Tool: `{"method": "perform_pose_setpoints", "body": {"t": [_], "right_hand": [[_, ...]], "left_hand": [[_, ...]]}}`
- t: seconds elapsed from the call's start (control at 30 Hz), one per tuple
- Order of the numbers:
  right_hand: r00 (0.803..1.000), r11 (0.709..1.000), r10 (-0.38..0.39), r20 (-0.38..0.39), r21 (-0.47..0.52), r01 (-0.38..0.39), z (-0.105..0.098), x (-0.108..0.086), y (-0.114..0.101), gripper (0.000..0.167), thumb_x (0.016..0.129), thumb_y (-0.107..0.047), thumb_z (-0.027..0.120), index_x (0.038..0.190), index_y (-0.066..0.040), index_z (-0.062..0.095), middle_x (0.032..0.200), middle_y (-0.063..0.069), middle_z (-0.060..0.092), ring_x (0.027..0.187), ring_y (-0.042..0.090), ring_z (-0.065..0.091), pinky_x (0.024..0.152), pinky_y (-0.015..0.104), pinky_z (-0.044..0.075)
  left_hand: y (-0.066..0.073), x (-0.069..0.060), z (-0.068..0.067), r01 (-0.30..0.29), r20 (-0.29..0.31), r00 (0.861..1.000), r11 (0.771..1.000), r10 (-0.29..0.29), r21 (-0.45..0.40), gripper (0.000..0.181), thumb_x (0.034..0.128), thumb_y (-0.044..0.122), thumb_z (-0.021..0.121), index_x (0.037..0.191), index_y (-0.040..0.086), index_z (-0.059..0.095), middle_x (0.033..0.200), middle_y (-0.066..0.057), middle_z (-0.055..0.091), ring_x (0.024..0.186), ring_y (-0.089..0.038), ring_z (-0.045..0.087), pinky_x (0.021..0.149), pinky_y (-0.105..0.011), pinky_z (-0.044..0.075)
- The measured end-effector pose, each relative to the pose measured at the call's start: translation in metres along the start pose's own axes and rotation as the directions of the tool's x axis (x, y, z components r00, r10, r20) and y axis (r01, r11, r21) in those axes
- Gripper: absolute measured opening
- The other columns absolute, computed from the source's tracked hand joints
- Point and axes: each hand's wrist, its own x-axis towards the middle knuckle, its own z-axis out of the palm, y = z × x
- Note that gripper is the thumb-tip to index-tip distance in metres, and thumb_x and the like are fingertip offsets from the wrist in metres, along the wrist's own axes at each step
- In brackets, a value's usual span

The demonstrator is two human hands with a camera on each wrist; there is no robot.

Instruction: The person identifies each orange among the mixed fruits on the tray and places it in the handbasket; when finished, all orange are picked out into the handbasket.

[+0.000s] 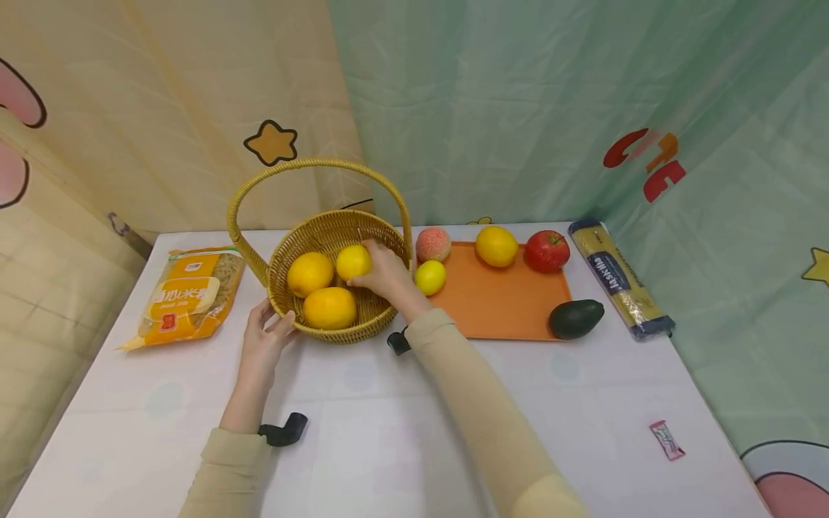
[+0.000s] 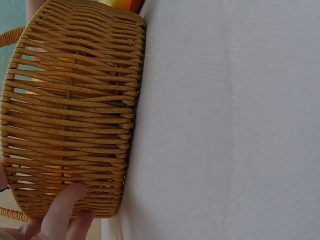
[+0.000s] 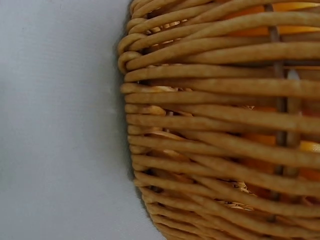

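Observation:
A wicker basket with a tall handle stands on the table, holding two yellow-orange fruits at its left and front. Inside it, my right hand grips a yellow lemon-like fruit between thumb and fingers. My left hand holds the basket's front left rim, thumb at the rim and fingers against the outer side. The left wrist view shows those fingers on the wicker wall. Only the basket's weave and orange patches behind it show in the right wrist view; the right hand is hidden there.
Right of the basket lies an orange tray with a yellow fruit, a red apple and an avocado. A peach and a lime sit between. Packages flank them; a small wrapper lies front right.

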Motion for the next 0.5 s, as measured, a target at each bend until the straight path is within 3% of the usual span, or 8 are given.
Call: {"method": "perform_pose_setpoints", "body": {"t": [0.17, 0.5], "right_hand": [[1.0, 0.998, 0.017, 0.005, -0.054, -0.016, 0.0007, -0.0001, -0.0027, 0.081, 0.085, -0.039, 0.077, 0.148, -0.008, 0.038, 0.144, 0.018, 0.05, 0.123, 0.03, 0.058, 0.108, 0.039, 0.049], [1.0, 0.999, 0.026, 0.011, -0.034, -0.026, -0.0044, -0.0067, -0.0027, 0.082, 0.085, -0.041, 0.076, 0.15, -0.01, 0.037, 0.151, 0.018, 0.043, 0.132, 0.031, 0.051, 0.112, 0.043, 0.046]], "left_hand": [[0.0003, -0.0001, 0.0002, -0.005, -0.002, 1.0, 1.0, 0.005, -0.003, 0.07, 0.1027, 0.017, 0.049, 0.158, 0.009, 0.008, 0.164, -0.013, 0.012, 0.143, -0.03, 0.034, 0.115, -0.042, 0.041], [0.0005, -0.001, 0.0002, -0.004, -0.001, 1.0, 1.0, 0.004, -0.007, 0.069, 0.1029, 0.016, 0.049, 0.158, 0.009, 0.008, 0.164, -0.014, 0.011, 0.143, -0.03, 0.033, 0.115, -0.042, 0.041]]}}
